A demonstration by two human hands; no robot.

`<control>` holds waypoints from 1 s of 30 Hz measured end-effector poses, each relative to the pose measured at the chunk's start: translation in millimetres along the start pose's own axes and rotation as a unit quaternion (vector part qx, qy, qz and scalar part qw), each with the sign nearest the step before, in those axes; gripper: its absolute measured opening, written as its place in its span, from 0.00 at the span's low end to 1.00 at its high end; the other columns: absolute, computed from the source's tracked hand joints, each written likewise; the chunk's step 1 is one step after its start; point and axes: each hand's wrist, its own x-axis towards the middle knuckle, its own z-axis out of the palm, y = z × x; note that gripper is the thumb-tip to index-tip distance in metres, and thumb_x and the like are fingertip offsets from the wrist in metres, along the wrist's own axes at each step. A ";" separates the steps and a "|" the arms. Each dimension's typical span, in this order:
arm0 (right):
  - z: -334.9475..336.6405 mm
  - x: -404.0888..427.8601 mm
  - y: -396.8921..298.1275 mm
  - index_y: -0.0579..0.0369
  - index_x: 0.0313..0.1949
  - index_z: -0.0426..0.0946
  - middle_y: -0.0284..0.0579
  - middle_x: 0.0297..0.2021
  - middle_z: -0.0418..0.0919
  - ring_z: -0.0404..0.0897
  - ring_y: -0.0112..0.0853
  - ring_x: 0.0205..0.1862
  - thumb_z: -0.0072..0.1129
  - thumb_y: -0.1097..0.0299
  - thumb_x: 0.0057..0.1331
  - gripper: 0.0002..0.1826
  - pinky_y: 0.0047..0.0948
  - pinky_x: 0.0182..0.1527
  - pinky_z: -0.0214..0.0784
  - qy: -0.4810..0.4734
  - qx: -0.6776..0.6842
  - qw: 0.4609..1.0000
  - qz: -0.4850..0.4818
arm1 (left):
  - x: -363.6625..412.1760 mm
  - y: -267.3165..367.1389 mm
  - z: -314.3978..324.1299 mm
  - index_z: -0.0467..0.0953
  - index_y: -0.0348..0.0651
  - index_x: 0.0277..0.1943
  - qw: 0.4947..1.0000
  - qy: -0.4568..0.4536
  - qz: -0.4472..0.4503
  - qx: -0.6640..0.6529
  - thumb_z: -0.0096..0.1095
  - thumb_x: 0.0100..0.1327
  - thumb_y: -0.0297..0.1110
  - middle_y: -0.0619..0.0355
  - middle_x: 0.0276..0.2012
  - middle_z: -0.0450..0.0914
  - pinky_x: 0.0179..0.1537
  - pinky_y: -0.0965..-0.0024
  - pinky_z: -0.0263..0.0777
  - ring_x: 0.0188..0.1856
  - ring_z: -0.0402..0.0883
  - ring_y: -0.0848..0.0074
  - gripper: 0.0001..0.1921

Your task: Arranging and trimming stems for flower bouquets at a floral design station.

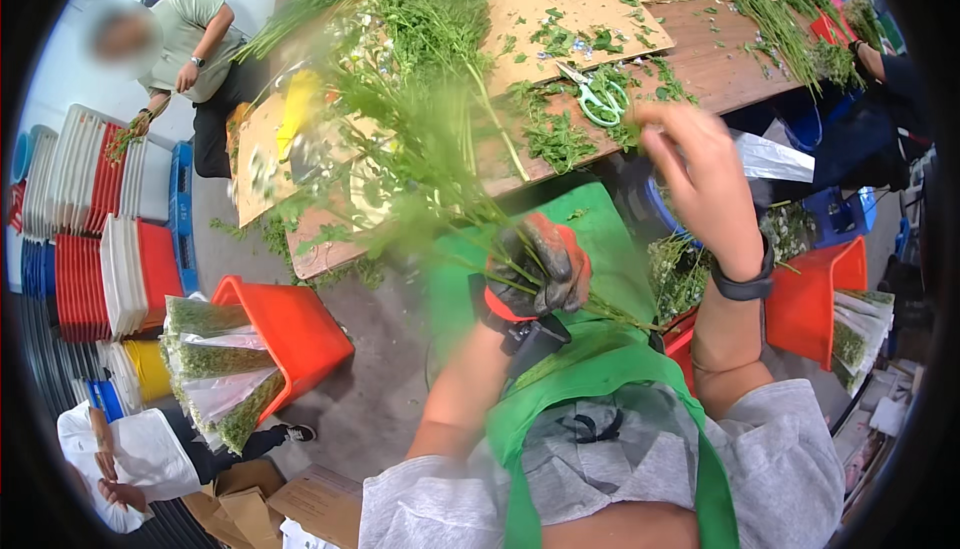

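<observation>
My left hand (pixel 536 268), in a black and orange-red glove, is closed round several green flower stems (pixel 480 211) in front of my green apron. Their leafy tops and small white flowers spread toward the upper left, blurred. My right hand (pixel 694 166) is bare and raised at the table's near edge; its thumb and fingertips are close together, and whether something thin is between them cannot be told. Just beyond its fingertips, light green-handled scissors (pixel 596 95) lie partly open among cut leaves (pixel 559 142) on the wooden table (pixel 694 43).
Cardboard sheets (pixel 525 16) and piles of greenery (pixel 450 1) cover much of the table. Orange-red buckets (pixel 304 339) with wrapped flowers stand at both sides. One person (pixel 199 39) is at the upper left, another (pixel 142 459) at the lower left; a co-worker's arm (pixel 870 61) shows at right.
</observation>
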 end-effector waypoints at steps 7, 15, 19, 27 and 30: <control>34.3 4.5 -21.8 0.59 0.45 0.77 0.49 0.37 0.79 0.78 0.42 0.39 0.62 0.69 0.59 0.15 0.35 0.43 0.69 0.035 0.077 0.980 -0.183 | -15.7 -7.9 -28.4 0.79 0.34 0.35 0.992 -0.094 -0.086 -0.016 0.49 0.67 0.57 0.52 0.19 0.75 0.19 0.68 0.66 0.17 0.72 0.70 0.28; 54.4 29.7 -47.4 0.59 0.35 0.78 0.47 0.25 0.78 0.78 0.42 0.29 0.62 0.62 0.60 0.12 0.35 0.33 0.69 -0.054 0.263 0.953 -0.141 | -45.1 -17.0 -38.9 0.79 0.42 0.32 0.951 0.264 -0.123 -0.099 0.51 0.64 0.54 0.54 0.24 0.77 0.28 0.68 0.72 0.26 0.77 0.69 0.22; 56.0 24.6 -41.6 0.59 0.34 0.77 0.46 0.26 0.77 0.77 0.41 0.29 0.63 0.67 0.59 0.09 0.33 0.33 0.69 -0.066 0.339 0.928 -0.142 | -33.2 -10.6 -24.7 0.79 0.41 0.31 0.965 0.218 -0.108 -0.095 0.53 0.64 0.54 0.53 0.23 0.77 0.27 0.68 0.72 0.24 0.76 0.68 0.23; 56.1 5.2 -30.5 0.55 0.31 0.77 0.41 0.30 0.75 0.77 0.39 0.34 0.64 0.70 0.54 0.07 0.36 0.37 0.69 0.022 0.188 0.951 -0.245 | -11.9 -16.8 -27.4 0.79 0.38 0.29 0.991 0.024 -0.107 -0.080 0.55 0.63 0.54 0.51 0.21 0.77 0.23 0.67 0.71 0.20 0.75 0.66 0.23; 59.3 -2.3 -29.0 0.54 0.31 0.77 0.40 0.30 0.75 0.76 0.39 0.34 0.64 0.71 0.53 0.07 0.35 0.36 0.69 0.037 0.204 0.947 -0.246 | -5.2 -15.6 -28.5 0.79 0.38 0.28 0.987 -0.057 -0.115 -0.097 0.56 0.63 0.54 0.50 0.20 0.77 0.21 0.67 0.70 0.18 0.74 0.66 0.24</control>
